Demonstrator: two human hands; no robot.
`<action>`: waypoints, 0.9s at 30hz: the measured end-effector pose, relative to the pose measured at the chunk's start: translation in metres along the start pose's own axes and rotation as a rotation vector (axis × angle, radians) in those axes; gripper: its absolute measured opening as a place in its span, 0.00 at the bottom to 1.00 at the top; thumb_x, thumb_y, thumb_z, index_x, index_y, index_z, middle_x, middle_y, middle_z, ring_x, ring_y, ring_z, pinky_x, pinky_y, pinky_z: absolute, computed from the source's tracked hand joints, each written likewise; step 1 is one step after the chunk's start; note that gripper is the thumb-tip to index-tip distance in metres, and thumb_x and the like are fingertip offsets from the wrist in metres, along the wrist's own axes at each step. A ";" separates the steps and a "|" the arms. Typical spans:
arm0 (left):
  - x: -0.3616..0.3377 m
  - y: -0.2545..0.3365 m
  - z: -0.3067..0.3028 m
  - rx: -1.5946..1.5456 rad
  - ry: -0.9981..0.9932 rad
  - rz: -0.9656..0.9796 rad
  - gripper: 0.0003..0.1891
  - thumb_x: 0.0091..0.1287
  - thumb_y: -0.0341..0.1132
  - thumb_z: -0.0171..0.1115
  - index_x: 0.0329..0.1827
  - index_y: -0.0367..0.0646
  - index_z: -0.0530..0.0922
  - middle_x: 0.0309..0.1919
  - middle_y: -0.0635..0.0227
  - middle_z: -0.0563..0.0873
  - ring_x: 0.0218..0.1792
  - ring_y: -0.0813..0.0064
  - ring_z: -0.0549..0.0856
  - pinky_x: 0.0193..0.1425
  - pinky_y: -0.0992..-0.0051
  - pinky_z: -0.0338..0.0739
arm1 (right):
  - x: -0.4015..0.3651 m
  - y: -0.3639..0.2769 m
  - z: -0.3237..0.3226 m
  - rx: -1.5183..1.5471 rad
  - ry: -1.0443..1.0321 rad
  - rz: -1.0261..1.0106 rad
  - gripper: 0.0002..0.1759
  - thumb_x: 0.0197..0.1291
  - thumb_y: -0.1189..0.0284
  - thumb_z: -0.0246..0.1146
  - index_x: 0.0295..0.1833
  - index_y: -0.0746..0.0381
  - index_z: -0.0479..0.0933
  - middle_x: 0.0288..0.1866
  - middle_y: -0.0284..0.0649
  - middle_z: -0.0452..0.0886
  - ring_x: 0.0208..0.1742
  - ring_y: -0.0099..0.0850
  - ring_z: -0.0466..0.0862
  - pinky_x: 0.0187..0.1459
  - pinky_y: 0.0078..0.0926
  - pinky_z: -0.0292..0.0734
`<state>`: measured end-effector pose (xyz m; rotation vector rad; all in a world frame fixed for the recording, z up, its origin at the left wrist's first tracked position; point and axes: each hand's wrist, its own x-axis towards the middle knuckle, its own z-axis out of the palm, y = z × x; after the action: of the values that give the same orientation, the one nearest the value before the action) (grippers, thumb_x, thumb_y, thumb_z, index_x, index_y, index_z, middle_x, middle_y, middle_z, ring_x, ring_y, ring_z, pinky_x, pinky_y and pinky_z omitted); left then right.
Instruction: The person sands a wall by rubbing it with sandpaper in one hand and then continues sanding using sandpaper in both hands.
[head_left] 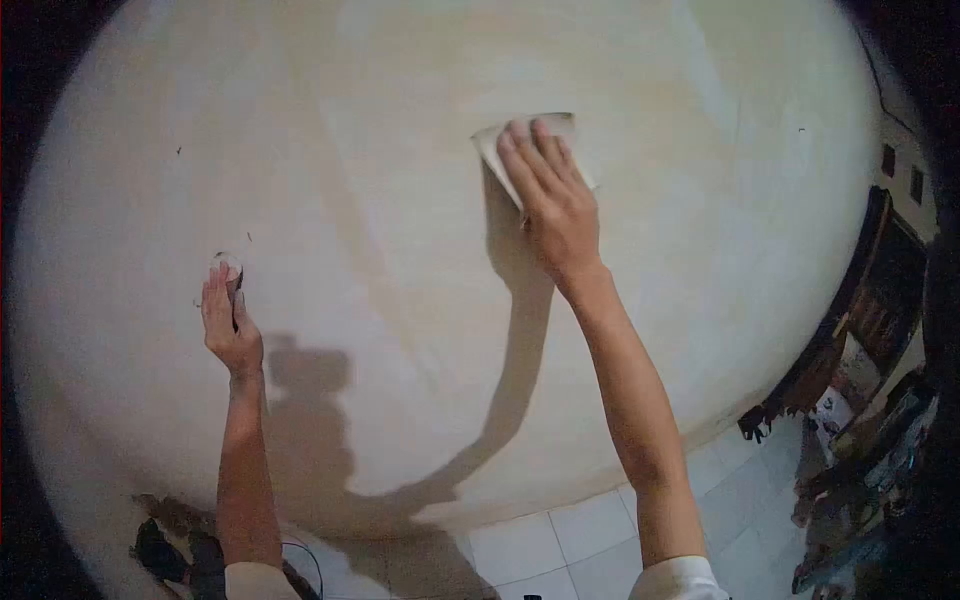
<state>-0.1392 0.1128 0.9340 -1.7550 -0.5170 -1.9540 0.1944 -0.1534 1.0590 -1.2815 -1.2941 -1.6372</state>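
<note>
High on the pale wall, my right hand presses a whitish, stiff-looking sheet of sandpaper flat with its fingers. The sheet's top edge looks dark and lifts slightly from the wall. Lower down at the left, my left hand rests against the wall with its fingers stretched upward and the thumb apart. At its fingertips is a small round whitish spot or fitting with a dark rim; I cannot make out what it is.
Light floor tiles meet the wall's foot. Dark furniture and a jumble of things stand along the right edge. A dark object lies at the bottom left, near a thin cable. My shadow falls across the wall.
</note>
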 end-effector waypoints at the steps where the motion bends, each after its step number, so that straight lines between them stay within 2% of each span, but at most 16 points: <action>1: -0.001 -0.001 0.000 -0.015 0.007 0.000 0.18 0.72 0.26 0.56 0.65 0.39 0.76 0.63 0.62 0.81 0.66 0.60 0.78 0.72 0.55 0.69 | 0.001 0.005 -0.002 0.006 0.000 0.021 0.34 0.51 0.83 0.61 0.68 0.58 0.72 0.72 0.42 0.71 0.74 0.43 0.68 0.72 0.45 0.66; 3: -0.001 0.000 0.001 -0.037 0.015 0.002 0.19 0.71 0.25 0.56 0.65 0.39 0.76 0.63 0.61 0.81 0.66 0.60 0.78 0.72 0.55 0.70 | 0.002 0.013 -0.006 0.016 0.001 0.066 0.35 0.51 0.83 0.61 0.69 0.59 0.71 0.72 0.41 0.71 0.74 0.43 0.68 0.72 0.45 0.66; 4: 0.001 0.002 0.001 -0.014 0.014 0.003 0.18 0.71 0.25 0.56 0.64 0.39 0.76 0.62 0.60 0.81 0.66 0.59 0.78 0.72 0.55 0.70 | 0.005 0.014 -0.010 0.052 0.061 0.256 0.43 0.45 0.91 0.61 0.70 0.53 0.71 0.72 0.36 0.71 0.75 0.41 0.66 0.76 0.39 0.62; 5: 0.002 0.003 0.000 0.011 0.013 0.003 0.18 0.71 0.24 0.57 0.64 0.39 0.76 0.62 0.60 0.81 0.65 0.59 0.78 0.71 0.55 0.70 | 0.005 0.014 -0.009 0.050 0.062 0.255 0.43 0.45 0.91 0.61 0.70 0.53 0.71 0.72 0.36 0.71 0.75 0.41 0.66 0.76 0.39 0.62; 7: -0.001 -0.002 0.001 -0.002 0.019 -0.003 0.19 0.71 0.24 0.56 0.64 0.39 0.76 0.63 0.61 0.81 0.66 0.59 0.78 0.72 0.57 0.69 | 0.005 0.011 -0.006 -0.083 0.044 0.186 0.34 0.53 0.83 0.61 0.69 0.57 0.72 0.71 0.40 0.72 0.74 0.43 0.68 0.74 0.46 0.63; 9: -0.002 -0.001 0.001 -0.016 0.021 -0.013 0.19 0.70 0.23 0.56 0.64 0.39 0.76 0.64 0.62 0.80 0.67 0.59 0.77 0.72 0.59 0.68 | 0.006 0.014 -0.007 -0.017 0.008 0.104 0.36 0.50 0.85 0.61 0.69 0.56 0.72 0.71 0.38 0.72 0.74 0.43 0.68 0.74 0.46 0.63; 11: 0.003 0.004 -0.001 -0.017 0.025 0.014 0.17 0.71 0.24 0.56 0.63 0.38 0.77 0.61 0.59 0.82 0.65 0.59 0.78 0.71 0.55 0.70 | 0.009 0.025 -0.012 -0.050 0.002 0.023 0.38 0.49 0.87 0.59 0.70 0.55 0.71 0.72 0.37 0.72 0.74 0.44 0.68 0.73 0.46 0.64; 12: 0.004 0.005 -0.001 -0.019 0.023 0.016 0.17 0.71 0.24 0.56 0.63 0.38 0.77 0.61 0.59 0.82 0.65 0.59 0.78 0.71 0.55 0.70 | 0.011 0.024 -0.017 -0.039 0.019 0.139 0.37 0.50 0.87 0.57 0.69 0.56 0.72 0.71 0.38 0.73 0.73 0.44 0.69 0.71 0.45 0.67; 13: 0.005 0.005 -0.001 -0.022 0.024 0.025 0.17 0.71 0.24 0.55 0.63 0.38 0.77 0.61 0.59 0.82 0.65 0.59 0.78 0.72 0.55 0.70 | 0.013 0.019 -0.018 -0.043 0.019 0.141 0.37 0.50 0.87 0.57 0.69 0.56 0.72 0.71 0.38 0.73 0.73 0.44 0.69 0.71 0.45 0.67; 15: 0.003 0.004 -0.002 -0.025 0.027 0.034 0.17 0.72 0.24 0.55 0.63 0.38 0.77 0.61 0.59 0.82 0.65 0.59 0.78 0.72 0.55 0.70 | 0.018 0.003 -0.014 0.038 0.043 0.308 0.36 0.50 0.86 0.58 0.68 0.56 0.72 0.70 0.39 0.74 0.73 0.43 0.69 0.70 0.43 0.69; 17: -0.001 0.001 0.001 -0.032 0.037 0.036 0.19 0.71 0.23 0.56 0.65 0.39 0.75 0.64 0.61 0.80 0.67 0.59 0.77 0.72 0.59 0.68 | 0.017 0.001 -0.007 -0.011 -0.002 -0.025 0.35 0.50 0.86 0.59 0.67 0.56 0.73 0.70 0.42 0.74 0.73 0.44 0.70 0.70 0.43 0.69; 20: 0.002 0.004 -0.001 -0.045 0.017 -0.013 0.17 0.72 0.25 0.55 0.64 0.39 0.77 0.63 0.60 0.81 0.66 0.59 0.78 0.72 0.55 0.69 | 0.014 0.022 -0.009 0.012 -0.008 -0.022 0.33 0.52 0.85 0.61 0.66 0.57 0.74 0.70 0.41 0.73 0.73 0.43 0.69 0.71 0.43 0.68; 22: -0.001 -0.001 0.002 -0.042 0.005 -0.022 0.17 0.72 0.26 0.55 0.64 0.40 0.76 0.64 0.60 0.80 0.66 0.60 0.77 0.72 0.56 0.69 | 0.016 0.028 -0.012 0.001 0.127 0.283 0.33 0.51 0.84 0.63 0.66 0.58 0.74 0.70 0.39 0.73 0.74 0.43 0.68 0.72 0.43 0.67; 26: 0.001 0.002 -0.002 0.000 -0.004 -0.002 0.18 0.72 0.26 0.55 0.64 0.41 0.76 0.64 0.62 0.80 0.67 0.61 0.77 0.72 0.56 0.69 | 0.013 0.028 -0.018 -0.008 0.053 0.230 0.37 0.47 0.86 0.64 0.67 0.56 0.73 0.70 0.40 0.74 0.74 0.44 0.67 0.72 0.44 0.66; 27: -0.001 0.003 -0.002 0.002 -0.008 -0.009 0.18 0.72 0.26 0.55 0.64 0.41 0.76 0.64 0.62 0.80 0.67 0.61 0.77 0.72 0.56 0.69 | 0.014 0.037 -0.025 -0.071 0.028 0.150 0.38 0.46 0.86 0.64 0.68 0.55 0.72 0.70 0.40 0.73 0.74 0.45 0.68 0.71 0.44 0.67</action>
<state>-0.1392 0.1097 0.9324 -1.7630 -0.5299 -1.9530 0.2177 -0.1865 1.0830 -1.3590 -1.1042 -1.6010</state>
